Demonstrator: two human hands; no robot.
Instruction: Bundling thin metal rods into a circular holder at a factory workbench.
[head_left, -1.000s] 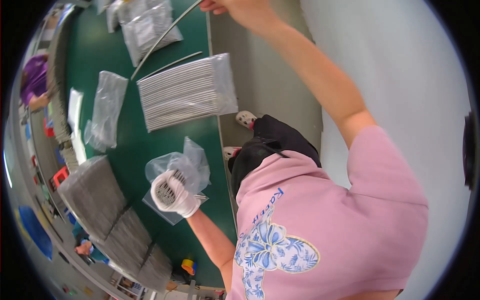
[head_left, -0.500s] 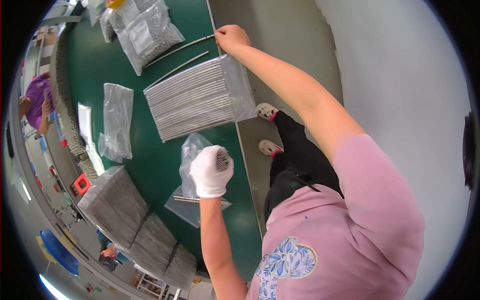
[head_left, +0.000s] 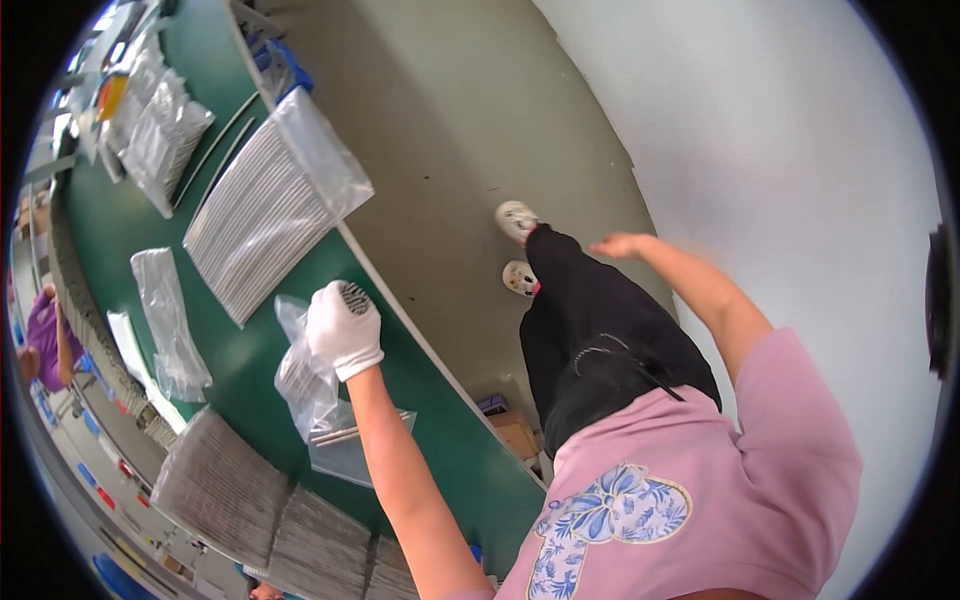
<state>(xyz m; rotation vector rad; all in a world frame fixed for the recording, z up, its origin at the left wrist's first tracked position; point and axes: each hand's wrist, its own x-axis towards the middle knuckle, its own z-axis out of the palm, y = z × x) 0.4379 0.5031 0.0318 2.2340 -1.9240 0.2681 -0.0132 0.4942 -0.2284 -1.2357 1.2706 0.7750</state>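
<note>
My left hand point(head_left: 343, 328), in a white glove, is closed around a bundle of thin grey rods point(head_left: 354, 297), whose ends show at the top of the fist. A clear plastic bag point(head_left: 296, 375) hangs beside and below that fist over the green table. Bare and a little smeared by motion, my right hand point(head_left: 621, 246) is off to the right above the floor, away from the table; its fingers are not clear. A flat clear bag of grey rods point(head_left: 255, 215) lies near the table's edge, with two loose rods point(head_left: 228, 155) on its far side.
Wrapped stacks of rods point(head_left: 225, 480) stand at the lower left of the green table point(head_left: 440, 430). An unfilled-looking clear bag point(head_left: 168, 325) and filled bags point(head_left: 165, 140) lie farther off. Cardboard boxes point(head_left: 515, 435) sit below the edge. Another person point(head_left: 52, 340) is at far left.
My right hand has left the rod at the table's edge and swung right, over the floor. The view has turned, so the table sits farther left. My left hand keeps its grip.
</note>
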